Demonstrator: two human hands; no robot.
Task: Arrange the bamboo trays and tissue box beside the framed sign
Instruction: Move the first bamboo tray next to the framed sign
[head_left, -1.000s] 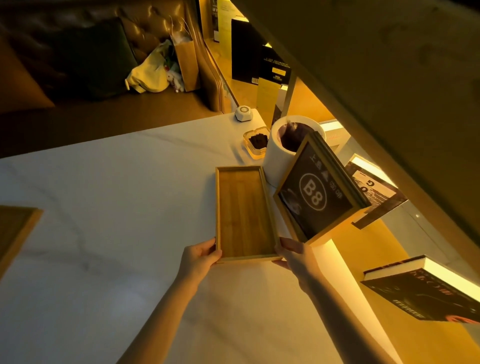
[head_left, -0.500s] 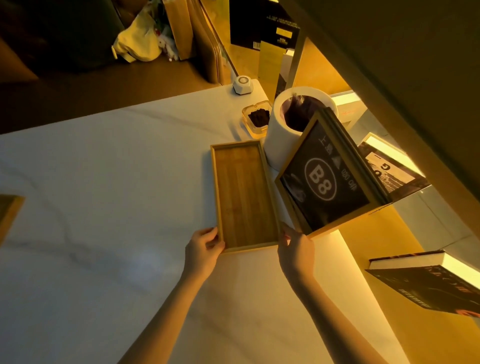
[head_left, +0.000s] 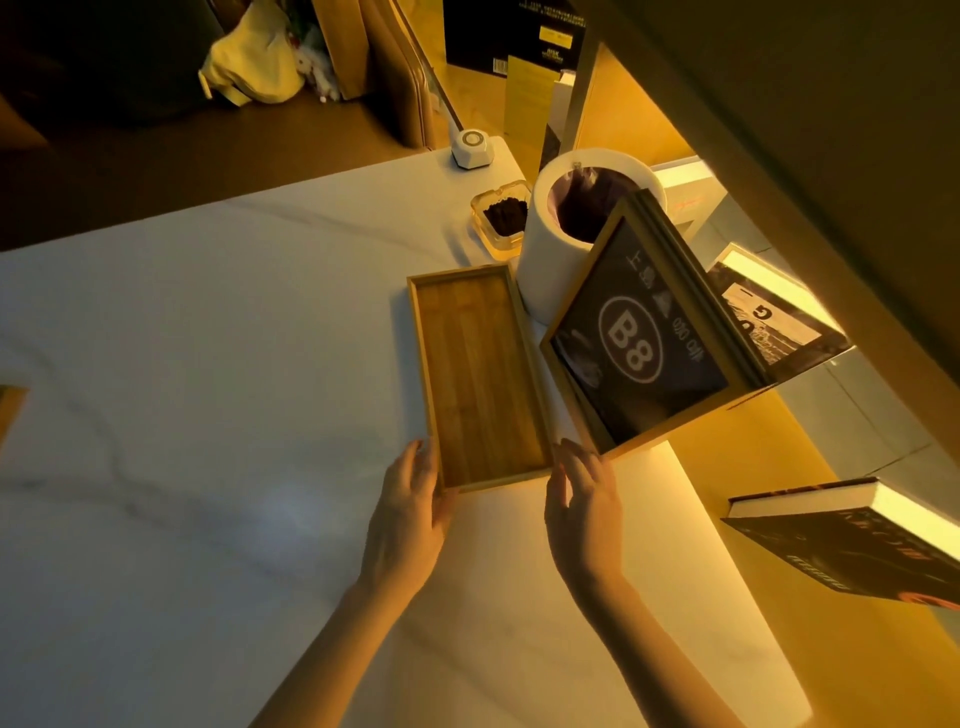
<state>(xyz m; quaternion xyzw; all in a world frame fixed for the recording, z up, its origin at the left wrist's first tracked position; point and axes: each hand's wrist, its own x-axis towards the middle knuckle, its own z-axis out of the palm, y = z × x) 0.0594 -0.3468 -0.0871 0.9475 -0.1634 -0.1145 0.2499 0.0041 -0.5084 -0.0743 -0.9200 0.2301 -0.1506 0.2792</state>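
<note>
A long, shallow bamboo tray (head_left: 478, 374) lies flat on the white marble table (head_left: 208, 364), its long right side next to the framed "B8" sign (head_left: 634, 343), which stands tilted at the table's right edge. My left hand (head_left: 410, 514) is at the tray's near-left corner, fingers extended against its edge. At the near-right corner, my right hand (head_left: 582, 509) hovers with fingers apart and nothing in it. A corner of a second bamboo piece (head_left: 8, 410) shows at the far left edge. No tissue box is in view.
Behind the sign stands a white cylindrical bin (head_left: 550, 270) with a dark liner. A glass ashtray (head_left: 501, 218) and a white call button (head_left: 471, 148) sit at the far corner. Books (head_left: 857, 540) lie on lit shelves to the right, past the table edge.
The tray was pushed forward along the table to lie beside the sign. Both hands, which gripped its near end, have loosened and drawn back slightly.
</note>
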